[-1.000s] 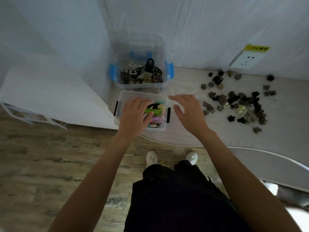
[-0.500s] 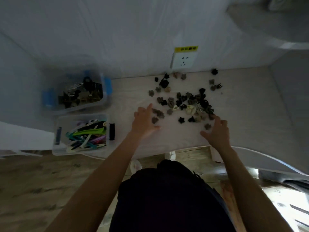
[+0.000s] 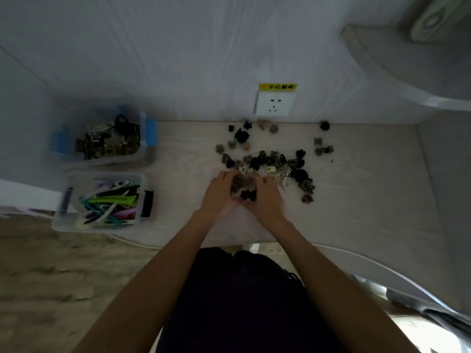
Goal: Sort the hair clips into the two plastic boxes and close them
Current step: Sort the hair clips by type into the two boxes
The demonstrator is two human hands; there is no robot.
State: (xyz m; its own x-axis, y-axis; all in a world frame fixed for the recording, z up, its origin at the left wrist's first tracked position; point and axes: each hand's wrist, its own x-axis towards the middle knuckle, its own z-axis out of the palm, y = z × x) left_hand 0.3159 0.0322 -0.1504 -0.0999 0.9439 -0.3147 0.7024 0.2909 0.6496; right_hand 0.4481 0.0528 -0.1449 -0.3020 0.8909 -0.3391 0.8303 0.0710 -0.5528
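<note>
Gathering step: left hand (image 3: 216, 197) and right hand (image 3: 265, 200), fingers cupped round claw clips (image 3: 242, 187); next, carry to blue-latched box (image 3: 107, 138).

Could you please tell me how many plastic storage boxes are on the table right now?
2. The clear box with blue latches holds claw clips at the far left; the clear box with black latches, holding colourful flat clips, sits just nearer.

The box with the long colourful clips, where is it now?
In the head view, the box with the long colourful clips sits at the table's left front edge, directly before the blue-latched box, left of both hands.
</note>
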